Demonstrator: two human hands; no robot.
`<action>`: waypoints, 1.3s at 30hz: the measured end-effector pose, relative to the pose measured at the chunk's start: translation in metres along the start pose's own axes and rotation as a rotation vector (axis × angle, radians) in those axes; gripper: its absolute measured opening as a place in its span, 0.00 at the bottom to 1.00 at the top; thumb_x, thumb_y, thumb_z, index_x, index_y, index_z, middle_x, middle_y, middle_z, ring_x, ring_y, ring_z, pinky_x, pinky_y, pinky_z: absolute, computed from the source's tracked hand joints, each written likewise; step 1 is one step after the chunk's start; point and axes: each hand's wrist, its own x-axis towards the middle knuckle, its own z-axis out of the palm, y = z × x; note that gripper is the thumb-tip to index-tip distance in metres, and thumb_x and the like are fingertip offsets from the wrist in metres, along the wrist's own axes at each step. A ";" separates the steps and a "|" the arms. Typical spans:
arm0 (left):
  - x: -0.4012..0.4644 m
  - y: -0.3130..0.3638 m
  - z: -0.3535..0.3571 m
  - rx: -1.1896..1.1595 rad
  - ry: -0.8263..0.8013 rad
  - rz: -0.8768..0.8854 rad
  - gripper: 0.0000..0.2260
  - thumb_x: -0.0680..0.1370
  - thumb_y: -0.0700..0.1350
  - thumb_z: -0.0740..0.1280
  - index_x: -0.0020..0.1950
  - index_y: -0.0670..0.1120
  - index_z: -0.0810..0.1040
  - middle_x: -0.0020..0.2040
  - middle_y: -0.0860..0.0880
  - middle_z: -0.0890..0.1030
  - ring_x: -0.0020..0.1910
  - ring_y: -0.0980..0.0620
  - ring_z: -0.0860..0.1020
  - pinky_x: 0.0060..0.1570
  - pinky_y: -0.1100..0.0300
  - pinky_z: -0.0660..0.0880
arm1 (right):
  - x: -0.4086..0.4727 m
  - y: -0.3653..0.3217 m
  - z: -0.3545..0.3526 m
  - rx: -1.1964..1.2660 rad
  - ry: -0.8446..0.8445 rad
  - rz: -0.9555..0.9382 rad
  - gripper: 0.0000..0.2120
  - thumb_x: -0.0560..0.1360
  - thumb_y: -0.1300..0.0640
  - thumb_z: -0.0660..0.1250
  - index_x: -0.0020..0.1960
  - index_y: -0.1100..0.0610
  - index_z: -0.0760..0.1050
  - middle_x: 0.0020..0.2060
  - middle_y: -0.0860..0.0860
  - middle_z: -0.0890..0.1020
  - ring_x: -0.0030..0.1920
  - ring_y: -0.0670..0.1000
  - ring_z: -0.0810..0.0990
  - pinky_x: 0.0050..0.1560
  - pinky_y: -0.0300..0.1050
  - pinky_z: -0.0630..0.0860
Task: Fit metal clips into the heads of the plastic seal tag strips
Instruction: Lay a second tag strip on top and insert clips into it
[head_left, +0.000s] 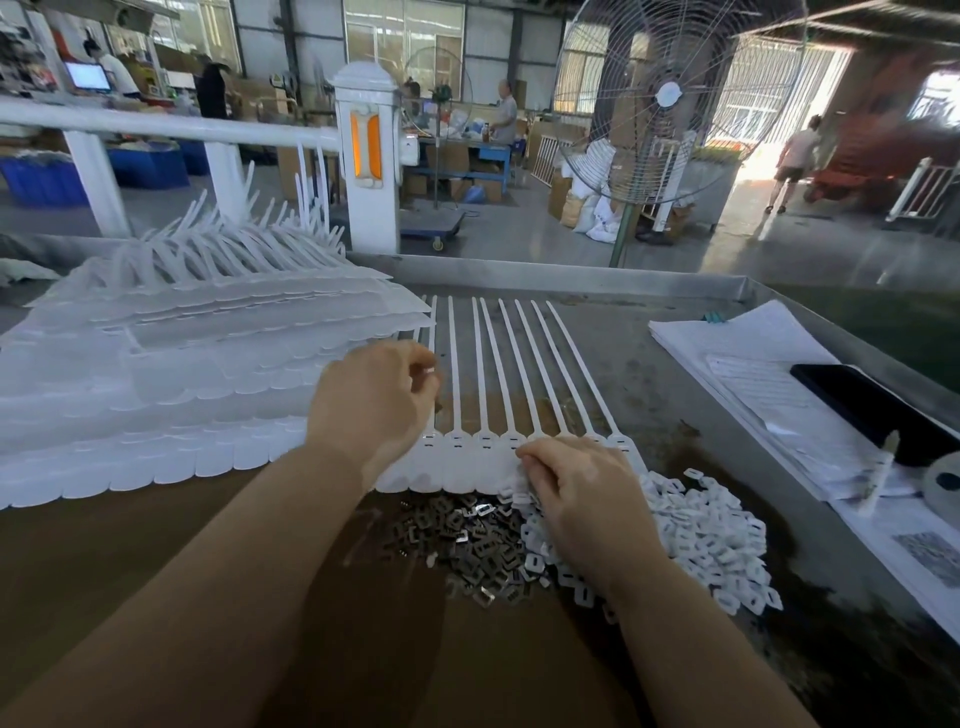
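Observation:
A joined row of white plastic seal tag strips (483, 457) lies flat in the middle of the table, tails pointing away from me, heads toward me. My left hand (371, 400) hovers over the row's left end with fingers curled, and a small pale piece shows at the fingertips. My right hand (576, 493) rests on the heads at the right, fingers pinched on a small white piece. A heap of grey metal clips (467, 540) lies just in front of the row. A larger heap of white plastic caps (711, 535) sits to its right, partly under my right wrist.
Stacked rows of white seal strips (182, 374) fill the left of the table. Papers (779, 395) and a black phone (872, 405) lie at the right edge. A raised metal rim (571, 278) bounds the far side. A standing fan (670, 98) and people at benches are beyond.

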 end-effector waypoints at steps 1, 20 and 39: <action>0.004 -0.004 -0.003 0.015 0.011 0.007 0.11 0.77 0.50 0.64 0.57 0.49 0.79 0.51 0.51 0.81 0.50 0.50 0.77 0.55 0.53 0.74 | 0.000 0.000 0.000 -0.003 -0.004 0.000 0.10 0.78 0.55 0.58 0.52 0.53 0.78 0.47 0.46 0.82 0.50 0.48 0.76 0.52 0.40 0.62; 0.058 -0.055 -0.041 0.685 -0.077 -0.170 0.26 0.78 0.62 0.51 0.73 0.52 0.61 0.76 0.45 0.56 0.74 0.43 0.53 0.71 0.40 0.43 | 0.001 0.001 0.000 0.000 -0.019 -0.013 0.09 0.78 0.54 0.59 0.48 0.53 0.77 0.43 0.46 0.81 0.47 0.48 0.75 0.48 0.40 0.61; 0.043 -0.033 -0.038 0.656 0.031 -0.030 0.28 0.79 0.58 0.51 0.75 0.44 0.55 0.76 0.52 0.54 0.75 0.49 0.52 0.70 0.42 0.40 | 0.002 0.001 0.000 0.006 -0.016 -0.013 0.11 0.79 0.52 0.55 0.48 0.52 0.76 0.44 0.44 0.80 0.46 0.44 0.73 0.49 0.37 0.60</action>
